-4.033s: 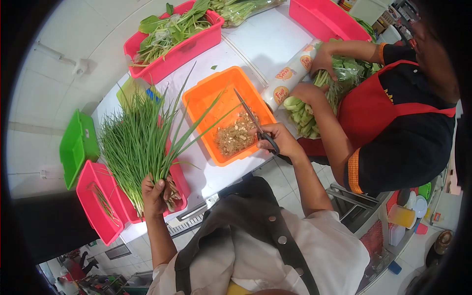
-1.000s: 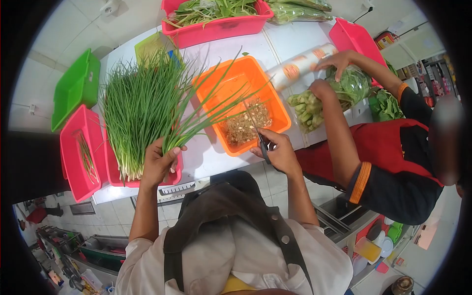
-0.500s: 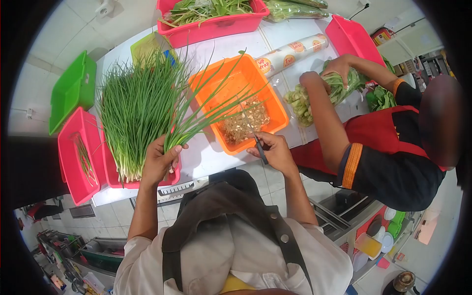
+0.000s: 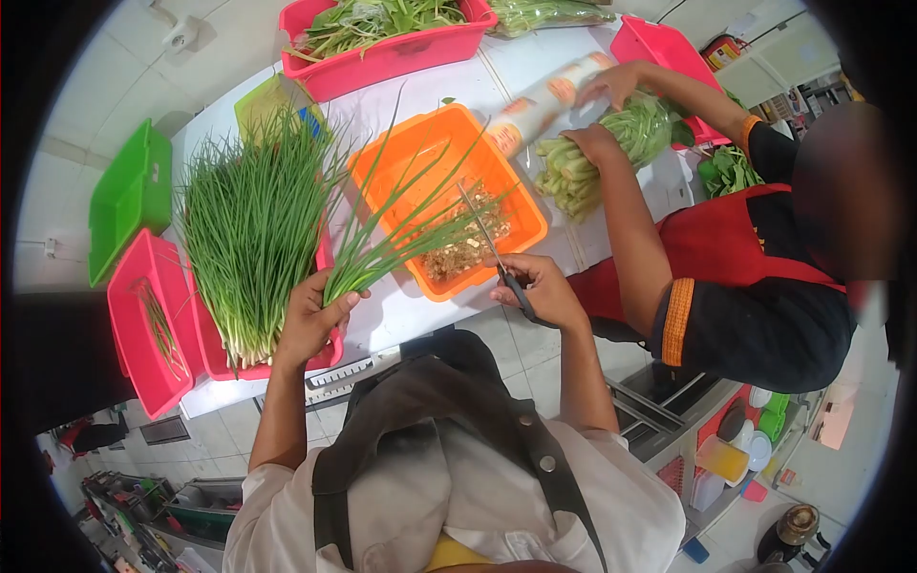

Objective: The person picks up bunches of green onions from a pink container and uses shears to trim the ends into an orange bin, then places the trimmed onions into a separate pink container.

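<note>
My left hand [image 4: 315, 320] is closed round the pale stem ends of a small bunch of spring onions [image 4: 361, 270]. Their green leaves fan up and to the right over an orange tub [image 4: 394, 158]. In my right hand [image 4: 549, 291] is a pair of scissors [image 4: 514, 286], gripped by its dark handles. The scissor blades point up and away over the tub, at the leaf tips. Brown and pale trimmings [image 4: 454, 258] lie in the tub's near part. Left of my left hand, a large heap of spring onions [image 4: 253, 244] fills a pink tub [image 4: 212, 334].
On the right, a co-worker's hands [image 4: 597, 145] are at a bunch of leafy greens [image 4: 568, 181] in clear plastic. A wrap roll [image 4: 546, 103] lies behind. Pink tubs [image 4: 382, 69] stand at the back and left [image 4: 153, 315], beside a green tub [image 4: 134, 205].
The view has shifted slightly. My hands keep the spring onions and scissors. One co-worker's hand has lifted off the greens towards the wrap roll, and the greens now show more fully.
</note>
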Demonstrator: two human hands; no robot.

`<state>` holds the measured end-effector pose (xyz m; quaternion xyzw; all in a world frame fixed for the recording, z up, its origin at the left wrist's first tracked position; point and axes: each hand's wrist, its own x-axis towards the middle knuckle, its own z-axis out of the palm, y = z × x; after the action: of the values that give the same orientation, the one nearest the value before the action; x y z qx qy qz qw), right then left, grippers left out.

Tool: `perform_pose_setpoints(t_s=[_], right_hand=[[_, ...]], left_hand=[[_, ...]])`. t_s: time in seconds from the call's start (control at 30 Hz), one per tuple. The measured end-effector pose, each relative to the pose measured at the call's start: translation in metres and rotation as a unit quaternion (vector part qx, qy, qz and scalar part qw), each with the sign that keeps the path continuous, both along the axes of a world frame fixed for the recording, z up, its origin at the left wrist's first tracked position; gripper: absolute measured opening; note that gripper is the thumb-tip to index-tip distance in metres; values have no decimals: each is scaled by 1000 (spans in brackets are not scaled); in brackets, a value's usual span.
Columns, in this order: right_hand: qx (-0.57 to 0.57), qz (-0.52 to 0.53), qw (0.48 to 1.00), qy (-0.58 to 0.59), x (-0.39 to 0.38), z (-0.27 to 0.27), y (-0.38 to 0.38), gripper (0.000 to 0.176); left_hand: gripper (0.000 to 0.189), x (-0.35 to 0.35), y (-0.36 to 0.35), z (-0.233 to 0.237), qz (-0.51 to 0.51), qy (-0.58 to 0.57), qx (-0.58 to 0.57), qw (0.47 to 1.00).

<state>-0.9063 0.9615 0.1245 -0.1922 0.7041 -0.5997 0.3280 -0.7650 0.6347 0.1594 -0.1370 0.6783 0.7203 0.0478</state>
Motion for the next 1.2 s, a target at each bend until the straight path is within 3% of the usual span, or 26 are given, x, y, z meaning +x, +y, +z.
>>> perform_pose_setpoints(t_s=[0.4, 0.7, 1.1, 1.2], right_hand=[[61, -1, 998, -25, 5, -1, 0, 41], [-14, -43, 998, -52, -3, -6, 16, 40], [-28, -79, 994, -69, -16, 5, 14, 41], [-36, -21, 997, -66, -19, 9, 21, 42]], left_hand=[[24, 1, -1, -5, -21, -5, 9, 1000], [23, 9, -5, -3, 2, 0, -1, 1000], [21, 34, -20, 5, -35, -44, 7, 998], [20, 37, -19, 4, -30, -41, 10, 999]])
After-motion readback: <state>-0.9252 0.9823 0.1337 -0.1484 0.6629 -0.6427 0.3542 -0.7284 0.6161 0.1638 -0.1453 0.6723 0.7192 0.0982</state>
